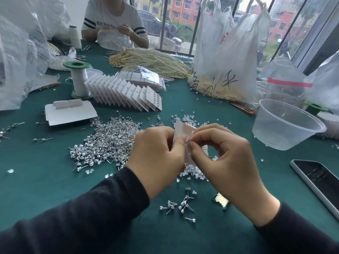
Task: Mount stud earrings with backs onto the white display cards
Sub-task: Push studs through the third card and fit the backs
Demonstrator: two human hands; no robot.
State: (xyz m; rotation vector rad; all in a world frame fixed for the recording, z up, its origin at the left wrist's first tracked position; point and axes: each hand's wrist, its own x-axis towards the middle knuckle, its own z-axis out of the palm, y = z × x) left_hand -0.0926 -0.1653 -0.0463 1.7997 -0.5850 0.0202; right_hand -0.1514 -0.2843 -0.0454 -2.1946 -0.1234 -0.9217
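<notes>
**Inspector A:** State of the grip?

**Inspector B:** The left hand (157,153) has its fingers curled round the white card (183,129) and holds it upright above the table (45,180). The right hand (225,158) pinches thumb and forefinger tight against the card's near edge. Whether a stud or a back sits in that pinch, I cannot tell; it is hidden by the fingertips.

**Inspector A:** Handling properties?

**Inspector B:** In my judgement the card is light, thin and easily creased. It is best held by the edges, close beside the hole being worked, so it does not buckle. The studs are tiny, hard and slippery, so take them by the post. The clear backs are soft, liable to be dropped, and need a fingertip pinch.

**Inspector A:** Surroundings?

**Inspector B:** The clear backs (192,173) lie directly under the hands, with more at twelve o'clock. The main heap of studs (106,142) is at nine o'clock, just beside the left hand. A few loose studs (179,206) are at six o'clock. A row of finished cards (124,94) stands at eleven o'clock. A plastic bowl (286,125) is at two o'clock, and a phone (319,180) at four.

**Inspector A:** Risk?

**Inspector B:** The likeliest faults are a bent card or a dropped back.
</notes>
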